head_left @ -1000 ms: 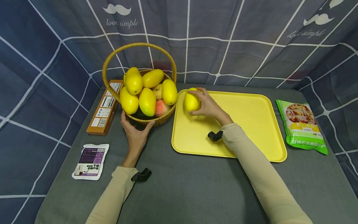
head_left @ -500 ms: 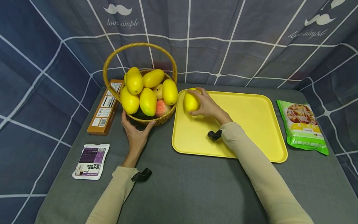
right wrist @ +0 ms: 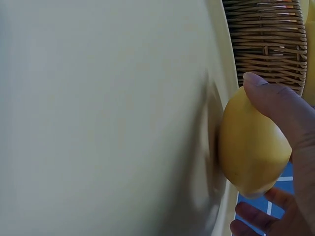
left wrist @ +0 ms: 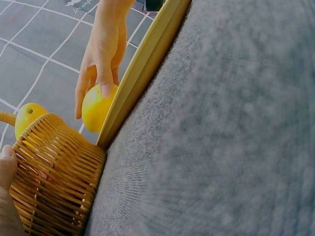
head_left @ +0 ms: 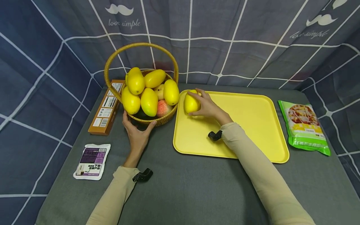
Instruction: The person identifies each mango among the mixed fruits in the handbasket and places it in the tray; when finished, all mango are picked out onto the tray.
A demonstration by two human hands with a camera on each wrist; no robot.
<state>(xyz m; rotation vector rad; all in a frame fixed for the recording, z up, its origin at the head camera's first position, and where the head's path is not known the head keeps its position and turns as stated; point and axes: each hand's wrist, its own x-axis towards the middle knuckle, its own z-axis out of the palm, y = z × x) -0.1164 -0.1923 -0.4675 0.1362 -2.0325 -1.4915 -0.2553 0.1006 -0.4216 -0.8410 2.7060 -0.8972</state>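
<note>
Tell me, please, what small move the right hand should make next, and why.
Probably settle the mango fully on the tray: the right hand grips it at the tray's end nearest the basket, while the left hand touches the basket. Whether the mango already rests on the tray is hard to tell.

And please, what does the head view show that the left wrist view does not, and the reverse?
Only the head view shows the brown box, the white-and-purple pouch and the tray's inner floor.
Only the left wrist view shows the tray side-on.
Both show the basket, the left hand, and the right hand holding a yellow fruit.
</note>
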